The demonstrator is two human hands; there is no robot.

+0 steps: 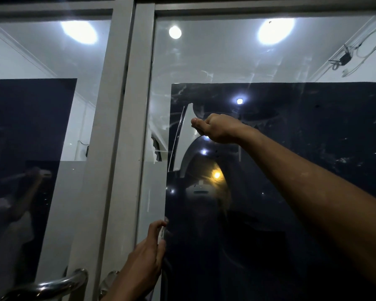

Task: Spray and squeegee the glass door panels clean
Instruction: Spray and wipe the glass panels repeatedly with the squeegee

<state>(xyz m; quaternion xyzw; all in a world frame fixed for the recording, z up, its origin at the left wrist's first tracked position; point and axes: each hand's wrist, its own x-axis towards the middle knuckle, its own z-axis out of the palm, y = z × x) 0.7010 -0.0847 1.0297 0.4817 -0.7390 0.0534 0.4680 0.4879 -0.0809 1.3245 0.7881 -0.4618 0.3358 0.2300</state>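
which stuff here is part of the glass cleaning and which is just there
Part of the job:
right glass panel
squeegee, gripped by the right hand
left hand, holding something pale that cannot be identified
left glass panel

Just there:
door handles
white door frame

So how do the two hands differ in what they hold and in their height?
The right hand is raised high and grips the squeegee against the glass panel. The left hand is low, near the door handles, and its fingers hold a small white thing. Both are at the right door.
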